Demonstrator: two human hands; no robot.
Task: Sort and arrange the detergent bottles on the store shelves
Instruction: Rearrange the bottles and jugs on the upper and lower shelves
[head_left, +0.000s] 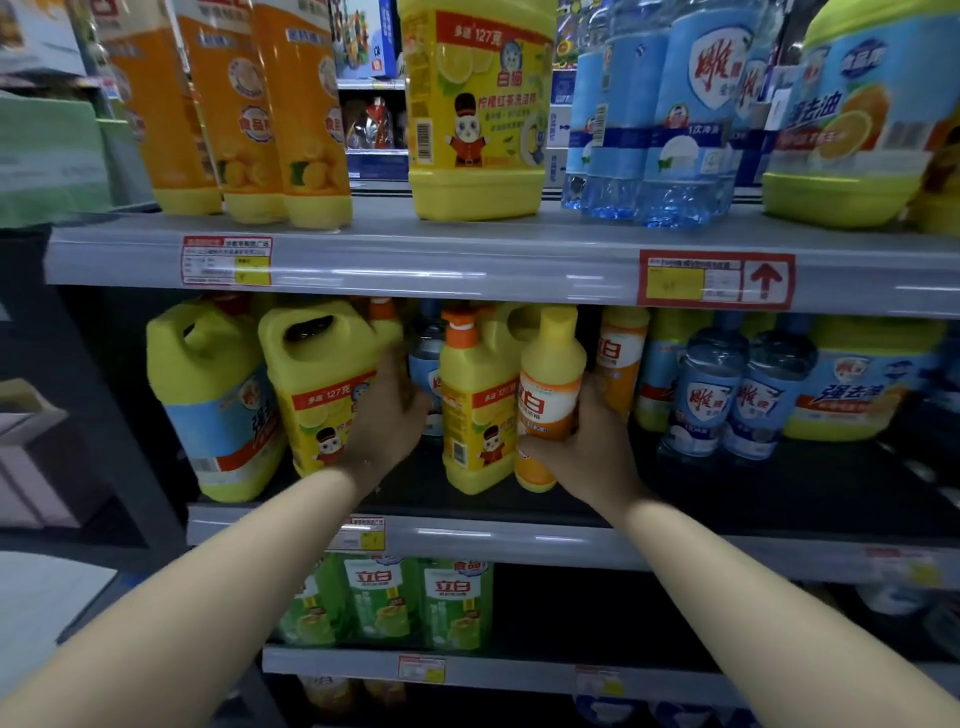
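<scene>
Jugs stand at the left of the middle shelf (519, 535): a yellow jug with a blue label (208, 395), then a yellow handled jug (317, 384) just beside it. The left hand (387, 415) reaches into the gap right of that jug, palm against its side, fingers going back out of sight; whether they grip anything I cannot tell. Behind it a clear blue bottle (423, 364) stands deeper in. Next comes a yellow pump bottle (475, 410), upright, near the shelf's front. Touching its right side is the orange bottle (550, 395), long axis near upright with a slight lean, base seemingly just above the shelf. The right hand (587, 441) is closed around its lower half from the right, so this hand plainly has the move. A second orange bottle (621, 358) stands behind and to the right, which looks like the matching row. Dark open shelf lies in front of it, so there is room to set down; the upper shelf edge (467, 267) hangs close above the cap.
</scene>
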